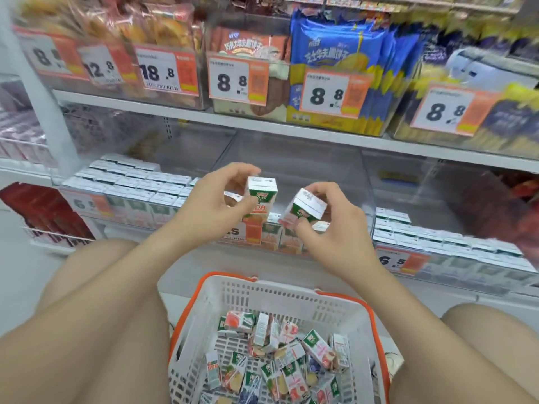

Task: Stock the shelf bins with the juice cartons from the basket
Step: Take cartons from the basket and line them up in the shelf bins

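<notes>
My left hand (215, 196) grips an upright orange juice carton (261, 196) in front of the middle clear shelf bin (291, 158). My right hand (329, 220) pinches a second carton (304, 207), tilted, just to the right of the first. Both are held over the front row of orange cartons (272, 234) standing in that bin. Below, between my knees, a white basket with an orange rim (291, 298) holds several loose juice cartons (280, 363) of mixed flavours.
The left bin (131, 182) and the right bin (437, 240) are packed with white-topped cartons behind price tags. The shelf above carries bagged snacks and biscuits with 8.8 tags (323, 93). My knees flank the basket on both sides.
</notes>
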The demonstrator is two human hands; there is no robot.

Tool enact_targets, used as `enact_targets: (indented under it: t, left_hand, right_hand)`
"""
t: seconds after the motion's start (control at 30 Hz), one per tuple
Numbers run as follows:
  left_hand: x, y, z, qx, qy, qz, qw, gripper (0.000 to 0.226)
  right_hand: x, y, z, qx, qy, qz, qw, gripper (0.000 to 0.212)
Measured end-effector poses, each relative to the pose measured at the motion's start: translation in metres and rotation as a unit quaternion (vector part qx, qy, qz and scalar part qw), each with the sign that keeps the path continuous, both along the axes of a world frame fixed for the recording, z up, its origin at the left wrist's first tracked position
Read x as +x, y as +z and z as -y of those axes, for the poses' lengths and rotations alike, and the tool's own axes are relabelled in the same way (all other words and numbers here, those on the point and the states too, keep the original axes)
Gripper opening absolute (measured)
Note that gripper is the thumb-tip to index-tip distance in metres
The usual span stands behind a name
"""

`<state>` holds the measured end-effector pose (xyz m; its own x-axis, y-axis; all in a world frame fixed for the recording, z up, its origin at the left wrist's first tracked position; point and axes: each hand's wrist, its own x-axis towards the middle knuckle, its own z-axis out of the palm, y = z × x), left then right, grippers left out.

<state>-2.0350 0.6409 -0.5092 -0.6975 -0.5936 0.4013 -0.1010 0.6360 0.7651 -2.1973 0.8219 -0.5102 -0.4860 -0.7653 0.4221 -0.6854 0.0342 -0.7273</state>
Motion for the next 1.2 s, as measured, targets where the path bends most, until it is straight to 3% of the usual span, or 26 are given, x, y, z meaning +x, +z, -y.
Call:
enact_targets:
  t: [0.13,0.27,0.37,0.5,0.57,0.67,0.73,0.87,0.93,1.07,1.2]
  left_hand:
    - [-0.016,-0.005,0.022,-0.151,0.015,0.024,0.988,0.046]
    - [-0.034,-0.014,0.042,-0.168,0.042,0.074,0.982,0.045]
    - [-0.043,-0.025,0.052,-0.153,0.045,0.171,0.972,0.043]
    - [-0.048,-0.037,0.053,-0.252,0.029,0.343,0.905,0.054]
    - [-0.049,-0.037,0.053,-0.263,0.026,0.371,0.890,0.065]
    - [-0.049,-0.038,0.054,-0.278,0.021,0.379,0.882,0.054]
    - [-0.047,-0.036,0.052,-0.246,0.028,0.335,0.909,0.044]
    - [-0.031,-0.002,0.030,-0.057,-0.024,0.146,0.987,0.038]
    - [-0.017,0.010,0.027,-0.005,-0.072,0.084,0.994,0.030]
    - [0.015,0.021,0.048,0.010,-0.054,0.023,0.998,0.012]
    - [0.051,0.026,0.078,0.014,-0.026,0.024,0.999,0.007]
  right_hand:
    - [-0.028,-0.007,0.025,0.013,0.014,-0.146,0.989,0.038]
    - [-0.064,-0.016,0.048,0.096,0.034,-0.238,0.966,0.042]
    - [-0.076,-0.023,0.061,0.113,0.016,-0.214,0.970,0.039]
    - [-0.072,-0.025,0.074,0.120,0.014,-0.206,0.971,0.045]
    - [-0.066,-0.023,0.078,0.103,0.008,-0.180,0.978,0.049]
    - [-0.058,-0.022,0.077,0.077,-0.001,-0.129,0.989,0.048]
    - [-0.053,-0.023,0.074,0.047,0.000,-0.107,0.993,0.047]
    - [-0.032,-0.020,0.069,-0.034,-0.009,-0.061,0.998,0.043]
    - [-0.018,-0.017,0.070,-0.076,0.005,0.014,0.997,0.040]
    - [0.019,-0.005,0.084,-0.108,0.046,0.190,0.975,0.030]
    - [0.053,0.005,0.121,-0.106,0.068,0.249,0.960,0.025]
